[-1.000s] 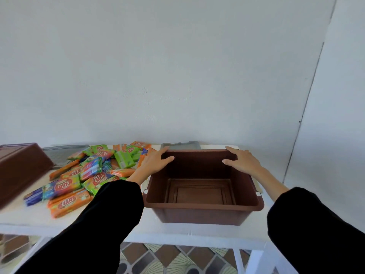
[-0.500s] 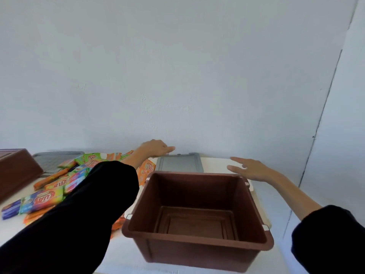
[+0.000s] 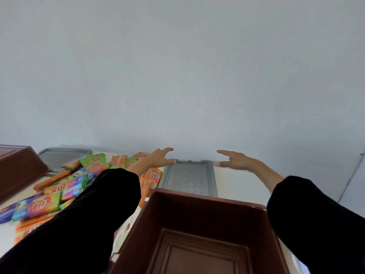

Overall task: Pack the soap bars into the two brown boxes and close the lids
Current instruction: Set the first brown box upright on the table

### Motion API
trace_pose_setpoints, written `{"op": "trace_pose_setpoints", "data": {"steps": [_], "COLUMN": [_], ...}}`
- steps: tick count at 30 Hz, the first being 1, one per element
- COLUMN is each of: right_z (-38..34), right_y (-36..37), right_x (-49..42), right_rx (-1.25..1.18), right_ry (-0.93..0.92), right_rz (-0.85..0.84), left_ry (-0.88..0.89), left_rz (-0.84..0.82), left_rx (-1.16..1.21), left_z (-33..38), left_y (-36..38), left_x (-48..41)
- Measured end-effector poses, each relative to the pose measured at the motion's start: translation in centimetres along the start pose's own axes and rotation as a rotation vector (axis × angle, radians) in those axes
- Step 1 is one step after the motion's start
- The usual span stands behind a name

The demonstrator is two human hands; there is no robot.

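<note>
Against a pale grey-white wall [image 3: 177, 76] stands a white table [image 3: 241, 184]; at the far right a thin vertical seam [image 3: 351, 173] marks a corner of the room. Nearest the viewer, at centre, sits an open brown box [image 3: 207, 200], its ribbed floor visible with nothing in it. Directly beyond it, flat on the table and close to the wall, lies a grey lid [image 3: 189, 178]. To the left of both, a loose heap of soap bars [image 3: 41, 204] in orange, green and blue wrappers spreads over the table. A second brown box [image 3: 19, 167] occupies the far left edge, with a second grey lid [image 3: 59, 157] just to its right, partly under the heap. Both arms, in black sleeves [image 3: 88, 214], reach forward over the table on either side of the near box. The left hand [image 3: 160, 158] is spread with fingers straight, its lower digit lying on the far left corner of the grey lid while the upper finger points at the wall. The right hand [image 3: 234, 160] is likewise spread and unclenched, palm down, its fingertips just beside the lid's far right corner; contact there cannot be judged. The hands are well apart and grip nothing.
</note>
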State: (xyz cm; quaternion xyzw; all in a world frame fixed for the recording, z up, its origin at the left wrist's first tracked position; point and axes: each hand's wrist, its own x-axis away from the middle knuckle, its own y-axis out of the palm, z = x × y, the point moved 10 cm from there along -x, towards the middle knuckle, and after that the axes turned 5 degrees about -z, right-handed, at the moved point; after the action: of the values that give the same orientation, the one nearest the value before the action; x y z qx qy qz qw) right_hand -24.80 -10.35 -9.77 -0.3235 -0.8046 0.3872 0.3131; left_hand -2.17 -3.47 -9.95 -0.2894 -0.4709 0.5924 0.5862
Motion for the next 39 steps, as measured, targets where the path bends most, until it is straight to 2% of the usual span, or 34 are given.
{"op": "trace_pose_setpoints", "data": {"steps": [4,9,12,16,21,23,27,31,34,39], "right_z": [1.2,3.5,4.0,3.8,4.4,4.0,0.6,-1.9,-2.0,1.5], "right_y": [3.0,6.5,7.8,9.5,8.0,6.5,1.4,-4.5,-7.6,-8.7], "right_x": [-3.5,-6.6,-7.6,-8.8,-9.5,-8.7,-6.0,-2.8,-1.4,-2.5], "right_rx": [0.040,0.084,0.118,0.044,-0.203,-0.184,-0.100,-0.045,-0.009,0.027], "right_ry": [0.052,0.121,0.158,0.166,0.281,0.286,0.095,-0.099,-0.156,-0.060], "right_rz": [-0.114,-0.238,-0.265,-0.256,0.024,0.103,0.403,0.797,0.980,1.011], "left_ry": [-0.042,-0.212,-0.229,-0.216,-0.113,-0.067,0.052,0.194,0.285,0.349], "left_rz": [-0.158,-0.245,-0.245,-0.160,0.028,0.147,0.445,0.641,0.675,0.603], "left_rx": [-0.022,-0.203,-0.252,-0.144,0.269,0.284,0.248,0.241,0.270,0.258], "left_z": [-1.9,-5.7,-6.5,-5.3,-3.0,-2.0,0.1,3.2,5.7,8.7], "left_y": [3.2,6.8,8.3,8.2,7.3,6.0,0.4,-4.4,-5.7,-4.8], "left_x": [-2.5,-5.4,-6.1,-6.9,-6.9,-6.3,-5.3,-5.2,-6.2,-9.4]}}
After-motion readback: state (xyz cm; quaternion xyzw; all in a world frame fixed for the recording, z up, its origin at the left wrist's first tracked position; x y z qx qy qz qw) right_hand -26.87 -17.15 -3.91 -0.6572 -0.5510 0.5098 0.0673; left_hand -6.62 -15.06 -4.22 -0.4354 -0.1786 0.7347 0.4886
